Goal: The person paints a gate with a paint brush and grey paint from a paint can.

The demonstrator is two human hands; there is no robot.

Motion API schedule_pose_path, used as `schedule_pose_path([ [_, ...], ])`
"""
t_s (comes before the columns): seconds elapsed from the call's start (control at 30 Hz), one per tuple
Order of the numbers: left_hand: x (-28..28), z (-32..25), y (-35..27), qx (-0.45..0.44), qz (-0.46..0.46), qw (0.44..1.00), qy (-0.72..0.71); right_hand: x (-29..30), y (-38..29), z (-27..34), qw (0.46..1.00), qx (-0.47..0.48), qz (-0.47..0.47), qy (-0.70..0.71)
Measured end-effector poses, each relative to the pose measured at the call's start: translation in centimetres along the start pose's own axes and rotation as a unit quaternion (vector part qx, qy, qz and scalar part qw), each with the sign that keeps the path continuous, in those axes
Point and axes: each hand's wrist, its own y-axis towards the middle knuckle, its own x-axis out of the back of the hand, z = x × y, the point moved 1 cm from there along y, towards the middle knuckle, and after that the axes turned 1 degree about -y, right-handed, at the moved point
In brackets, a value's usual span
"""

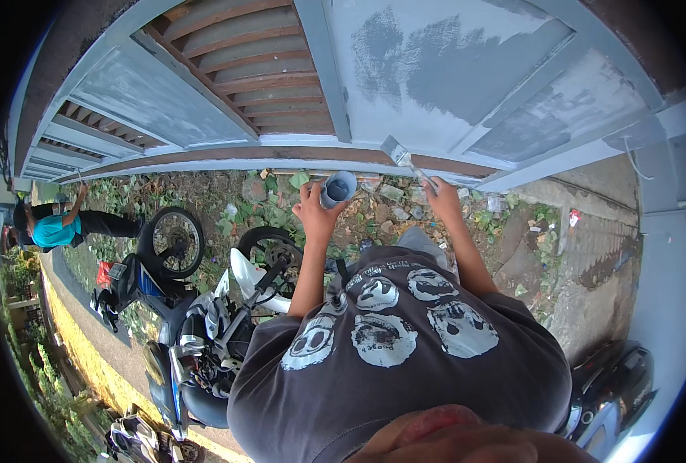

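My left hand (318, 215) grips a small cup (339, 190) with grey-blue paint in it, its mouth tilted up toward me. In my right hand (444, 199) is a flat paintbrush (400, 155), held by the handle, its bristles pointing up and left. The bristles overlap the lower edge of a panel (447, 75) in the wall before me; whether they touch it I cannot tell. Darker grey-blue paint covers the panel unevenly, with paler patches along its left side and top.
Brown louvre slats (262, 63) fill the frame left of the panel. Rubble and weeds (395, 202) lie along the wall's foot. Motorcycles (204, 324) stand at my left, a dark one (614, 382) at lower right. Farther left, a person in a turquoise shirt (56, 230) reaches toward the wall.
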Motion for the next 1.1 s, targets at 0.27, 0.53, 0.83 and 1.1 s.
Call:
schedule_pose_path([
  [0.27, 0.6, -2.2, 2.7, -0.057, -0.019, 0.998, 0.014, 14.7, 0.6, 8.8, 0.990, 0.049, 0.041, 0.128],
  [0.53, 0.0, -3.1, 3.0, -0.063, -0.006, 0.998, 0.017, 15.5, -0.4, 10.5, 0.990, 0.090, 0.082, 0.075],
  [0.83, 0.8, -3.7, 2.1, -0.067, 0.001, 0.997, 0.045, 16.3, 0.3, 14.0, 0.981, 0.085, 0.172, -0.037],
  [1.1, 0.9, -4.1, 0.4, -0.099, 0.002, 0.994, 0.056, 15.0, 0.5, 18.6, 0.949, 0.138, 0.243, -0.142],
])
